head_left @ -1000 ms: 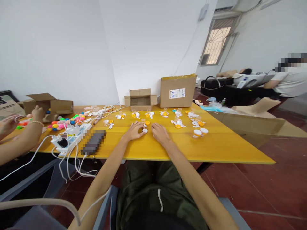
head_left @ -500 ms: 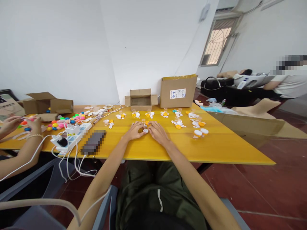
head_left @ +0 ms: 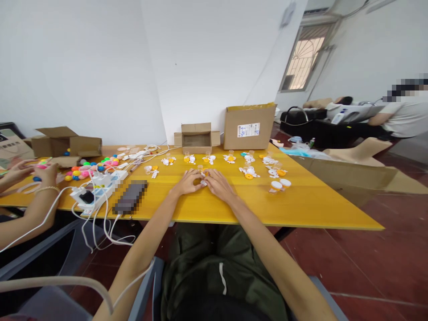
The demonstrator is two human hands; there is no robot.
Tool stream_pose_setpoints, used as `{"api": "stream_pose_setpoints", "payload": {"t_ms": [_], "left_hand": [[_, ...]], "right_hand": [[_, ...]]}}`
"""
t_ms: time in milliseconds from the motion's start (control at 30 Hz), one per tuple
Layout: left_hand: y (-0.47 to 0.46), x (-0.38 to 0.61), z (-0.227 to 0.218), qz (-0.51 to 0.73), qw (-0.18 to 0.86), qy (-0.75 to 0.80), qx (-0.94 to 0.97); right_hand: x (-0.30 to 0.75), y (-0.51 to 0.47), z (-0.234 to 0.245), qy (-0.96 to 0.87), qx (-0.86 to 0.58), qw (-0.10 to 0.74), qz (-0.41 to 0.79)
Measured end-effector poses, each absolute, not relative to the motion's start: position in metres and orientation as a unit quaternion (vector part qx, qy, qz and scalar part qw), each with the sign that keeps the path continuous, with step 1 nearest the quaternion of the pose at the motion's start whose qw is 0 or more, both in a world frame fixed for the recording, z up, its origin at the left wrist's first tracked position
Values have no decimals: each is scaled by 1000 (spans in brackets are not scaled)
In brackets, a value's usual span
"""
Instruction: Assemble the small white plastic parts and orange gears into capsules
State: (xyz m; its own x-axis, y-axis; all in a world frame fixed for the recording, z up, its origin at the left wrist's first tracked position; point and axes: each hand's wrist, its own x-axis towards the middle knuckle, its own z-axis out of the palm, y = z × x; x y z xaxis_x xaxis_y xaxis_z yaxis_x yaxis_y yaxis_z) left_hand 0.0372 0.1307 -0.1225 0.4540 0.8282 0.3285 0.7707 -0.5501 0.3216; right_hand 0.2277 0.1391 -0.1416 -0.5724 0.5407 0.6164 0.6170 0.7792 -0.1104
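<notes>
My left grip (head_left: pixel 189 182) and right grip (head_left: pixel 218 183) meet at a small white piece (head_left: pixel 203 182) between them; I cannot tell whether either pinches it. I'd steady it against the desk (head_left: pixel 301 200).

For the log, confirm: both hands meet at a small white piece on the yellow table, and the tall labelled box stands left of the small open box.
Wrong side: the head view shows the tall brown cardboard box with white label right of the small open cardboard box. Left hand and right hand do meet at the small white piece on the yellow wooden table.
</notes>
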Motion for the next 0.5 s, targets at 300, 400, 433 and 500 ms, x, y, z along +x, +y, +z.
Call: {"api": "stream_pose_setpoints", "payload": {"t_ms": [300,400,433,500], "left_hand": [[129,38,-120,221,65,477,848],[128,39,-120,218,65,480,847],[128,39,-120,219,66,481,847],[128,39,-119,221,67,481,846]], "right_hand": [[226,140,-143,-887,-323,326,-56],[226,140,-142,-888,-322,323,-61],[227,140,-142,-888,-321,323,-62],[227,140,-142,-889,-320,322,-63]]}}
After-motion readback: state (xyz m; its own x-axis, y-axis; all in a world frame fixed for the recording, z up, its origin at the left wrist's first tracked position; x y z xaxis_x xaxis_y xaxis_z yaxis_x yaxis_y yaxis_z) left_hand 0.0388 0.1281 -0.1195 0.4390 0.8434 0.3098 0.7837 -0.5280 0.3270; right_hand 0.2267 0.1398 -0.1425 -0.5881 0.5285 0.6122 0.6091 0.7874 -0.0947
